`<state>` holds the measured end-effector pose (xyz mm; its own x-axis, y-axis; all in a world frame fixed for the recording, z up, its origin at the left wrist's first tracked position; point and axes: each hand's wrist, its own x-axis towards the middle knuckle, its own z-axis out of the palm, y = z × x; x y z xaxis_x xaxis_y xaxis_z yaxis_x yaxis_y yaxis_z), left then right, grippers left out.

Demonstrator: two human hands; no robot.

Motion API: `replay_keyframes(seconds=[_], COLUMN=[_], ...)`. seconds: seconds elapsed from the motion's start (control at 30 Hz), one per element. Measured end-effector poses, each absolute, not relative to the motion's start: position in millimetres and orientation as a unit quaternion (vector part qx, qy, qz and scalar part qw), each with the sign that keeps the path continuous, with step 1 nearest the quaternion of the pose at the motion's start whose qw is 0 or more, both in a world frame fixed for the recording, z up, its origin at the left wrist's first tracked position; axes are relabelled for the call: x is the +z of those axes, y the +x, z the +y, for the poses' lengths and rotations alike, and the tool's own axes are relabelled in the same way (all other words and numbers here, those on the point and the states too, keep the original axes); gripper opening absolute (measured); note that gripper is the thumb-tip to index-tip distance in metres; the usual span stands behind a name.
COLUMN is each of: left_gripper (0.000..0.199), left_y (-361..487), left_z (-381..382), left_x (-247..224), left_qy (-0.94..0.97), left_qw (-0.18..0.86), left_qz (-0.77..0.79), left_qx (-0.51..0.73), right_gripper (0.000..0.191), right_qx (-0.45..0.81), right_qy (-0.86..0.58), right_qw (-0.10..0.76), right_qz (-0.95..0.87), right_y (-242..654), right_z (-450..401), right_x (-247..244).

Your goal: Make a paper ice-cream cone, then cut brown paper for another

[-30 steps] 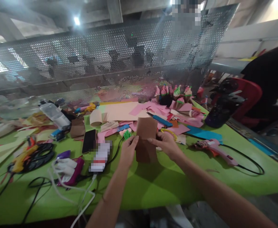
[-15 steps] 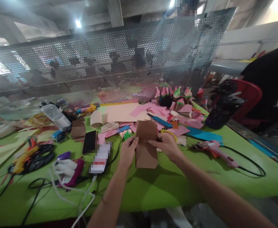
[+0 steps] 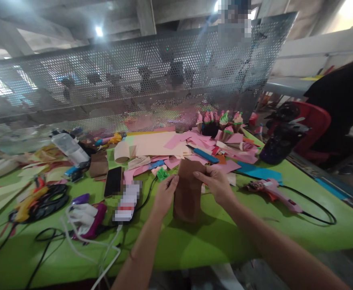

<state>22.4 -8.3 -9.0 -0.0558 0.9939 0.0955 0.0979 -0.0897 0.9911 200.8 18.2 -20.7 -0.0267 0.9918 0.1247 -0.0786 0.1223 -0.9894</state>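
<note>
A brown sheet of paper or foam [image 3: 187, 197] is held up between my two hands over the green table; I cannot tell which material it is. My left hand [image 3: 166, 193] is closed on its left edge, thumb on the near face. On the upper right edge, my right hand [image 3: 217, 183] pinches it with the thumb across the front. The sheet's lower end hangs tilted toward me. Beside my left hand lies a small bright green piece [image 3: 162, 174]. Beyond the sheet rests a blue utility knife [image 3: 204, 154] on pink scraps [image 3: 194, 139].
A pink glue gun [image 3: 277, 192] with a black cord lies right. Left are phones [image 3: 113, 182], a power strip [image 3: 93, 221], cables and yellow pliers-like tool [image 3: 27, 207]. Ice-cream-shaped crafts [image 3: 224, 121] stand at the back before a perforated metal screen [image 3: 118, 88]. A dark bottle [image 3: 274, 145] stands right.
The brown sheet has tilted and dropped slightly toward me, its face now darker. My right hand has shifted a little upward along its edge; my left hand stays on the left edge.
</note>
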Motion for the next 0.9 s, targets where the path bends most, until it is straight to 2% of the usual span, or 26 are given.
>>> replay_keyframes(seconds=[0.3,0.73,0.9], left_gripper=[0.031,0.025,0.021], left_y=[22.6,21.2,17.3], left_z=[-4.7,-5.3,-3.9], left_x=[-14.4,-14.1,-12.7], left_qy=[0.482,0.476,0.507], left_qw=[0.482,0.463,0.425], left_qz=[0.51,0.516,0.526], left_qx=[0.525,0.541,0.534], right_gripper=[0.039,0.03,0.028], right_qx=[0.485,0.507,0.522], right_qy=[-0.431,-0.409,-0.414], right_qw=[0.524,0.524,0.509], right_qz=[-0.552,-0.549,-0.545], right_y=[198.5,194.9,196.0], right_z=[10.4,9.3,10.4], right_x=[-11.2,-11.5,-12.5])
